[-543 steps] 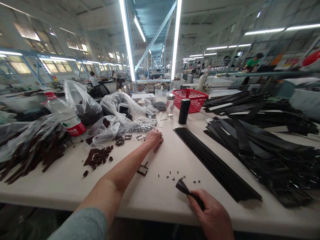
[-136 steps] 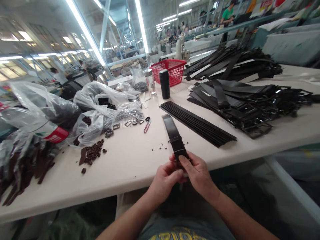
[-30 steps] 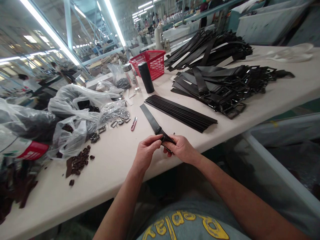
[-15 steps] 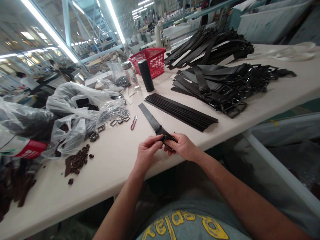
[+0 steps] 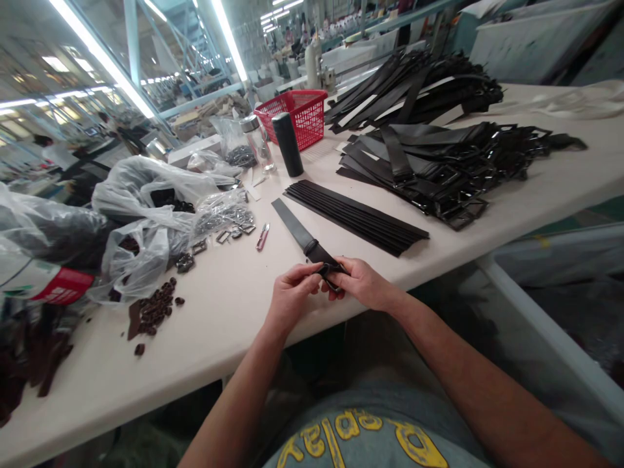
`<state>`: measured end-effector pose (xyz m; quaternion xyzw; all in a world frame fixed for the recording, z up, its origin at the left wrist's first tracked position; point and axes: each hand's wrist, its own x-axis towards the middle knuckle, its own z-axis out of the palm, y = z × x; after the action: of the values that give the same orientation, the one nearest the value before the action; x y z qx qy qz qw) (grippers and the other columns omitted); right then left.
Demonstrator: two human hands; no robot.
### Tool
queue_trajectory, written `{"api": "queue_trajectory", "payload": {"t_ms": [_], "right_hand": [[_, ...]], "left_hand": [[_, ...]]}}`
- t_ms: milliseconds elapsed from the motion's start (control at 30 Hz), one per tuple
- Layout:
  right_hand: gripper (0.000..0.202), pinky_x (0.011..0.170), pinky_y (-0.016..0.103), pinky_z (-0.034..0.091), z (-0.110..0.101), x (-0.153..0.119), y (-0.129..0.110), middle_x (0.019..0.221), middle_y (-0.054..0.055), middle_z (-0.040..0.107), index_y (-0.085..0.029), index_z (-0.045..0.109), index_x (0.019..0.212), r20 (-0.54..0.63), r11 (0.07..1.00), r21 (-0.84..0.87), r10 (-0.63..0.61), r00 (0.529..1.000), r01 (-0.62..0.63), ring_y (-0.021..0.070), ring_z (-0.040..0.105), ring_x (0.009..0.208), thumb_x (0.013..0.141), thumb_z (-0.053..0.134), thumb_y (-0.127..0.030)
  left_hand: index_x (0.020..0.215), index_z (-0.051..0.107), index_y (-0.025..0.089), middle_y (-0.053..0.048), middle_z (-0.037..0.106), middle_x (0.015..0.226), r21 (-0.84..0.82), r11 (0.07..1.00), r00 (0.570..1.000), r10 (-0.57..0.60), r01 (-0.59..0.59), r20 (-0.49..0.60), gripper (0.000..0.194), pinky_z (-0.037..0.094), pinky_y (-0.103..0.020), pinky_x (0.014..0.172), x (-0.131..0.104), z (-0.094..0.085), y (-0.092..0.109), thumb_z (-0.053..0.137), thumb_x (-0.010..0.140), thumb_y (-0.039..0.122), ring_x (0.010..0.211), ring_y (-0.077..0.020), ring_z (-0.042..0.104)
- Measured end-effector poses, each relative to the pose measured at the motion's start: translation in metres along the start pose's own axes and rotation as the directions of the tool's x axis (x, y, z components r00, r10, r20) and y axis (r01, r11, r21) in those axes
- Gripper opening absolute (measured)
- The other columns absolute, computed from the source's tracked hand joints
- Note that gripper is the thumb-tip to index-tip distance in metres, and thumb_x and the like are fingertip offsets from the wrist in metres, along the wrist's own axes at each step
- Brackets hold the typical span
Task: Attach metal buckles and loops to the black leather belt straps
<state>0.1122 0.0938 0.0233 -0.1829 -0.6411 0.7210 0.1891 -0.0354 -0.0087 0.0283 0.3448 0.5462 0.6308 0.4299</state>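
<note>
Both hands meet at the near edge of the table around one end of a black strap (image 5: pixel 295 224), which looks like a belt piece. My left hand (image 5: pixel 294 286) pinches the strap's end between thumb and fingers. My right hand (image 5: pixel 363 281) is closed on the strap from the other side, with a dark metal buckle (image 5: pixel 332 286) partly hidden under its fingers. A keeper loop (image 5: pixel 310 246) sits around the strap just beyond the hands. The strap's far end lies flat on the table, beside a row of black straps (image 5: pixel 358 218).
Piles of buckled straps (image 5: pixel 439 162) lie on the right. A black flask (image 5: pixel 287 144), glass bottle (image 5: pixel 258 144) and red basket (image 5: pixel 309 123) stand at the back. Left are pink-handled snips (image 5: pixel 262 237), loose buckles (image 5: pixel 229 235), brown loops (image 5: pixel 156 309) and plastic bags (image 5: pixel 131 188).
The strap end and buckle have shifted slightly between my fingers, and both hands keep their hold. The whole view has moved a little; the table items look unchanged.
</note>
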Motion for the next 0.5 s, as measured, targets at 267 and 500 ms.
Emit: {"api": "queue_trajectory", "payload": {"t_ms": [267,500], "right_hand": [[0.035,0.056,0.024,0.049,-0.0031,-0.0011,-0.0001,0.077,0.002,0.065,-0.015,0.058,0.09,-0.009,0.996,0.084,0.006,1.0,-0.005,0.0132,0.063,0.062,0.083,0.066,-0.049],[0.01,0.06,0.024,0.049,-0.0019,-0.0027,-0.0006,0.069,0.0,0.065,-0.016,0.057,0.089,-0.013,0.989,-0.14,-0.049,0.999,0.047,0.0138,0.062,0.064,0.081,0.056,-0.022]], "left_hand": [[0.096,0.079,0.021,-0.002,0.071,0.075,-0.057,0.998,0.999,-0.019,0.02,0.026,0.025,0.053,-0.031,0.069,0.0002,0.0061,-0.0055,0.081,0.071,0.027,0.064,-0.0145,0.065],[0.096,0.079,0.024,-0.004,0.065,0.09,0.386,0.887,0.967,0.244,-0.253,0.073,0.018,0.052,-0.025,0.069,0.0,-0.0014,-0.0056,0.074,0.079,0.022,0.075,-0.014,0.065]]}}
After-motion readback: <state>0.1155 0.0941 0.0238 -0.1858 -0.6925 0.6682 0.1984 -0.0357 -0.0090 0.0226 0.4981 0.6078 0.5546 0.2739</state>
